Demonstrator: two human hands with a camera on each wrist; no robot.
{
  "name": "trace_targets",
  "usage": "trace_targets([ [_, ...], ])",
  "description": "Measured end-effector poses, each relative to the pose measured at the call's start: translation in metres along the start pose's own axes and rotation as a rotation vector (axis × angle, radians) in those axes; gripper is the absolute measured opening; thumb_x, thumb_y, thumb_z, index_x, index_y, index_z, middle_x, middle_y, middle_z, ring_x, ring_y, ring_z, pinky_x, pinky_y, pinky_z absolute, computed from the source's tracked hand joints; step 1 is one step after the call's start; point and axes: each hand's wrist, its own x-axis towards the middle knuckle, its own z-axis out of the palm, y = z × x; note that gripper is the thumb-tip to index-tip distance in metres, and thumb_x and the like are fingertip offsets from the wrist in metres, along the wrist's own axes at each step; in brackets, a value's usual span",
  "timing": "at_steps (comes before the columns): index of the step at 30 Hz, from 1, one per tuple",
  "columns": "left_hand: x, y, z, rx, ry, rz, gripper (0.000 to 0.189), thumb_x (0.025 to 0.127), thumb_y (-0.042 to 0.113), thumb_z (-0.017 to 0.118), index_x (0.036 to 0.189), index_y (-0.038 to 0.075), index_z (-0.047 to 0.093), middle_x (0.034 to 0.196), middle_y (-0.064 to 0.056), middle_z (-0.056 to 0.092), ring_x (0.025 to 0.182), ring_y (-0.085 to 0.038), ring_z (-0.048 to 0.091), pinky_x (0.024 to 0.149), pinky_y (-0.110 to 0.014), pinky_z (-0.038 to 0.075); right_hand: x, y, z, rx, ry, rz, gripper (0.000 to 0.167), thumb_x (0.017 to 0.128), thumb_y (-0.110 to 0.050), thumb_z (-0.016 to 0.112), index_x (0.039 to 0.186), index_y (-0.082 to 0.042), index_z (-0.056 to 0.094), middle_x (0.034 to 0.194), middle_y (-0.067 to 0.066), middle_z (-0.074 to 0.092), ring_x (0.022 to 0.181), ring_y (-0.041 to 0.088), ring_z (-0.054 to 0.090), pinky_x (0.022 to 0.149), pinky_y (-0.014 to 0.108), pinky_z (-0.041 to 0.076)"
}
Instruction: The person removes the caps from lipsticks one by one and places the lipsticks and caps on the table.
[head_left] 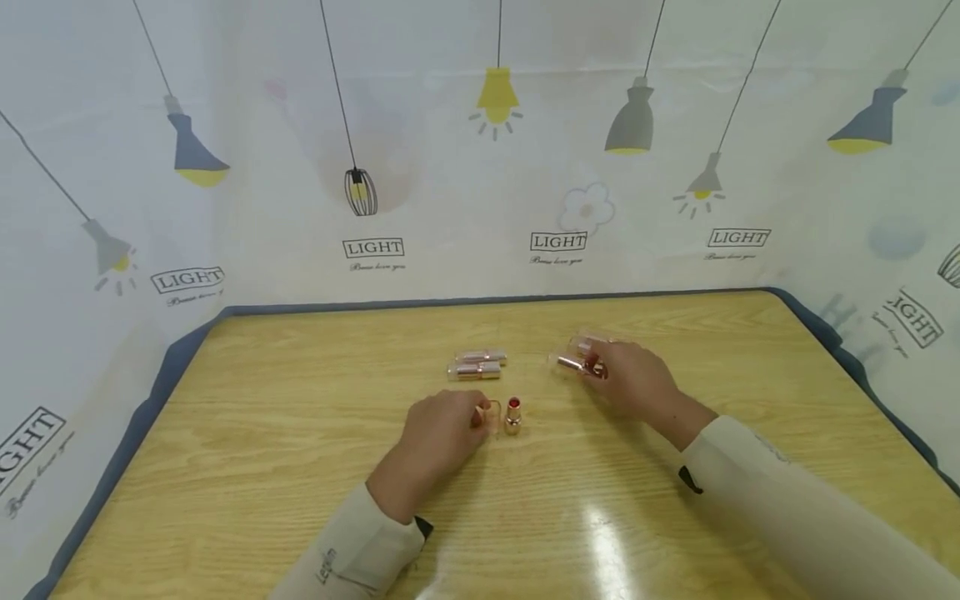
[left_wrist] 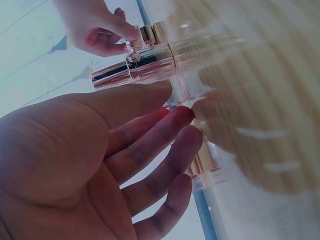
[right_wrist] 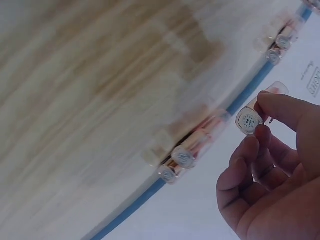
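at one table [head_left: 225, 450], left hand [head_left: 444, 427] pinches one cap [head_left: 493, 418], right hand [head_left: 632, 379] one lipstick [right_wrist: 249, 121]

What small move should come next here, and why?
Probably the right hand should set its capped lipstick down: that would free it to steady the open lipstick, which stands beside the clear cap at the left hand's fingertips.

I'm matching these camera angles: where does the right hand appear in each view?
Head: right hand, right of centre.
Left wrist: upper left, beyond the foreground left hand.
Right wrist: lower right, pinching a lipstick tube.
Shared landmark: the wooden tabletop.
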Motion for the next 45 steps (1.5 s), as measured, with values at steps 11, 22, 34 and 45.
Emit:
trace_targets([
  [11, -0.004, 0.003, -0.001, 0.022, -0.006, -0.013, 0.024, 0.096, 0.009, 0.065, 0.118, 0.017, 0.072, 0.102, 0.001, 0.076, 0.09, -0.018, 0.072, 0.068, -0.036, 0.056, -0.033, -0.019, -0.015, 0.076, 0.087, -0.102, 0.017, 0.09, -0.023, 0.076, 0.102, -0.013, 0.07, 0.073, -0.004, 0.062, 0.059, 0.008, 0.048, 0.051, 0.026, 0.037],
  [22, -0.01, 0.015, -0.022, 0.088, 0.21, -0.025, 0.041, 0.09, -0.001, 0.061, 0.125, 0.019, 0.069, 0.111, 0.002, 0.076, 0.094, -0.02, 0.07, 0.073, -0.037, 0.052, -0.055, -0.043, -0.029, 0.081, 0.099, -0.141, 0.014, 0.089, -0.026, 0.077, 0.098, -0.018, 0.071, 0.066, -0.007, 0.051, 0.057, 0.008, 0.041, 0.05, 0.024, 0.031],
  [34, -0.024, 0.047, -0.03, 0.029, 0.457, 0.271, 0.023, 0.093, 0.026, 0.067, 0.116, 0.025, 0.07, 0.116, 0.006, 0.07, 0.114, -0.018, 0.06, 0.089, -0.045, 0.044, -0.072, -0.064, -0.035, 0.018, 0.203, -0.263, 0.02, 0.081, -0.024, 0.084, 0.094, -0.016, 0.072, 0.089, -0.003, 0.057, 0.065, 0.004, 0.046, 0.057, 0.021, 0.041],
  [45, -0.029, 0.054, -0.024, 0.078, 0.403, 0.34, 0.036, 0.084, 0.044, 0.08, 0.114, 0.026, 0.071, 0.106, 0.009, 0.071, 0.107, -0.016, 0.062, 0.092, -0.042, 0.042, -0.082, -0.077, -0.036, 0.042, 0.236, -0.337, 0.02, 0.079, -0.022, 0.086, 0.093, -0.018, 0.072, 0.099, -0.002, 0.062, 0.073, 0.005, 0.053, 0.061, 0.022, 0.047],
])
